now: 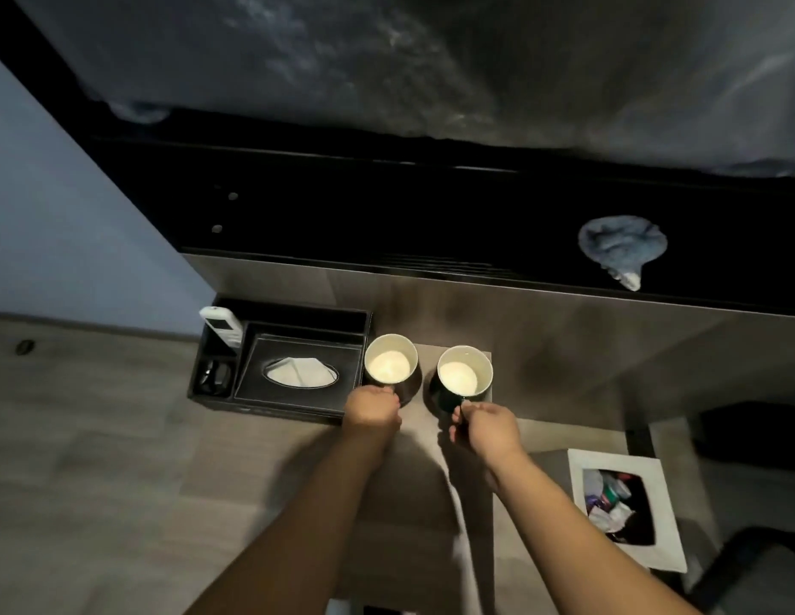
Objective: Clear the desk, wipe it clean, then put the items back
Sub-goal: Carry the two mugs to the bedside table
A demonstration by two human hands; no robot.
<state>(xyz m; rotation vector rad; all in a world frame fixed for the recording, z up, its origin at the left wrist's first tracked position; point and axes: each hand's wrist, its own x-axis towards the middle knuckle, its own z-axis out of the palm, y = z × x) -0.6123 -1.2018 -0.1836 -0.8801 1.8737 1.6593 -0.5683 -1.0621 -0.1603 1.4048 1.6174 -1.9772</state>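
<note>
A person's left hand [372,408] and right hand [484,421] each pinch the handle of a dark mug, the left mug [391,365] at ten o'clock of the right mug [464,377], both upright on a low surface [542,370]. At nine o'clock sits a black tray [218,399] holding a tissue box [298,370] and a remote [222,326]. At one o'clock, farther off, a blue cloth [617,250] lies on the dark desk [387,215]. Whether the mugs are being lifted or set down cannot be told; keeping both level and apart would likely avoid a knock.
</note>
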